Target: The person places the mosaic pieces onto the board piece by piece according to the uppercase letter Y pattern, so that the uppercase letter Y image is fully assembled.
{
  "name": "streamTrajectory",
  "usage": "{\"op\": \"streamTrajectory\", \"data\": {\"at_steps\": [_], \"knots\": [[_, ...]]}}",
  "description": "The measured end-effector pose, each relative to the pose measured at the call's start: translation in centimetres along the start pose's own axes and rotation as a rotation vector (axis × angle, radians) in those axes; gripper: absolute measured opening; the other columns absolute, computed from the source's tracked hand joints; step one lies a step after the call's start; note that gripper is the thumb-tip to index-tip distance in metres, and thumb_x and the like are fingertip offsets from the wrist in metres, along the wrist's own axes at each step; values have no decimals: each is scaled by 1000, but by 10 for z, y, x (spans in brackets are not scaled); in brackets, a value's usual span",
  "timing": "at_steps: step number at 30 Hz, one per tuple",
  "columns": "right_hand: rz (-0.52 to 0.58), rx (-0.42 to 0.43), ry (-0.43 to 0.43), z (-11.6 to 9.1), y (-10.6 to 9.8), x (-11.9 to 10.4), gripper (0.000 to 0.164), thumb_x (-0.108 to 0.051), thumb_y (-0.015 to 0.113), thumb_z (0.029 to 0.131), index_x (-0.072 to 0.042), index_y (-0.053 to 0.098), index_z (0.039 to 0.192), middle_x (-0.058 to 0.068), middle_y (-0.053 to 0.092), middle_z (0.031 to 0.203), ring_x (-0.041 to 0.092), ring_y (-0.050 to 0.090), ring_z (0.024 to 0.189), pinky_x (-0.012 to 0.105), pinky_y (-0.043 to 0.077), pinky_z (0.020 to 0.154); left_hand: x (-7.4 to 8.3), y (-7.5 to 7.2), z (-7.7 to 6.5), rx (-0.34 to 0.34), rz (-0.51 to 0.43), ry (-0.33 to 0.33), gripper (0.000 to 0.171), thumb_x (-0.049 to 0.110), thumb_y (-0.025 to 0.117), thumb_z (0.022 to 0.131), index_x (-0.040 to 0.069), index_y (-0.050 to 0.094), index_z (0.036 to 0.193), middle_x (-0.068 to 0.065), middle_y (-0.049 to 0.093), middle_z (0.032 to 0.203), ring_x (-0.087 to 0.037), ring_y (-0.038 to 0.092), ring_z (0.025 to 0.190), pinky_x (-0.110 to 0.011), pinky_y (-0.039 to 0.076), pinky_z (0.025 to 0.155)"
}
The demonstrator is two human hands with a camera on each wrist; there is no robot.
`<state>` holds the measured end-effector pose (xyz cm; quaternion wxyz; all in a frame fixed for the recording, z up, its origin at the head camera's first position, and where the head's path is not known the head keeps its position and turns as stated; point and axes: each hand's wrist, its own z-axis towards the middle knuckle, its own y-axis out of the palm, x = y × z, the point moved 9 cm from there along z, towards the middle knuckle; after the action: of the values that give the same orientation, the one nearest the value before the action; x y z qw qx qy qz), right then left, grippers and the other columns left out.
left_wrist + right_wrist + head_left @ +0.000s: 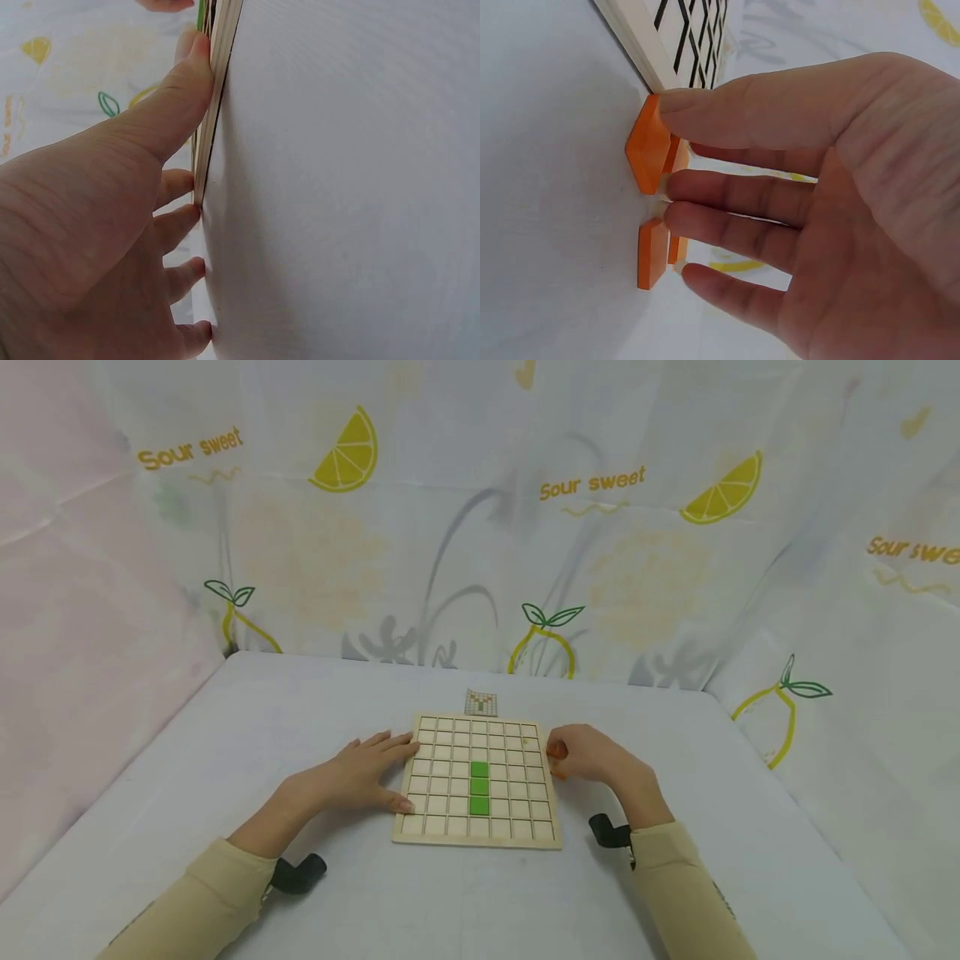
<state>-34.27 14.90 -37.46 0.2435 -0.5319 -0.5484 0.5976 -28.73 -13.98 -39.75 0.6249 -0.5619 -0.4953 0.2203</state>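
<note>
A square wooden grid board lies on the table. Three green square tiles fill a column of cells in its middle. My left hand rests along the board's left edge with spread fingers; in the left wrist view its thumb lies against the board's side. Beside the right edge, my right hand pinches an orange tile between thumb and fingers. More orange tiles, such as a lower one, lie on the table below its fingertips, partly hidden by the fingers.
A small pattern card with a coloured grid lies just beyond the board's far edge. White cloth covers the table, and printed fabric with lemon drawings hangs behind and at the sides.
</note>
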Motion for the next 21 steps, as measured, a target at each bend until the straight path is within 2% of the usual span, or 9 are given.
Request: {"op": "streamTrajectory", "data": {"at_steps": [5, 13, 21], "knots": [[-27, -24, -8, -2, 3, 0, 17, -2, 69, 79, -12, 66, 93, 1, 62, 89, 17, 53, 80, 30, 46, 69, 1, -1, 0, -3, 8, 0, 100, 66, 71, 79, 13, 34, 155, -13, 30, 163, -45, 20, 151, -72, 16, 115], [-40, -9, -25, -2, 4, -1, 13, -1, 68, 82, -8, 65, 92, 4, 63, 89, 18, 53, 81, 31, 47, 73, 2, -2, 0, -2, 5, 3, 99, 65, 71, 79, 13, 34, 156, -13, 30, 163, -45, 19, 151, -73, 16, 115], [-87, -5, -23, 1, 9, 2, 13, -1, 68, 82, -11, 62, 89, 2, 60, 87, 18, 51, 80, 31, 44, 71, -1, 1, 1, -7, -2, -4, 100, 65, 71, 79, 14, 34, 156, -12, 29, 164, -45, 18, 152, -73, 15, 116]]}}
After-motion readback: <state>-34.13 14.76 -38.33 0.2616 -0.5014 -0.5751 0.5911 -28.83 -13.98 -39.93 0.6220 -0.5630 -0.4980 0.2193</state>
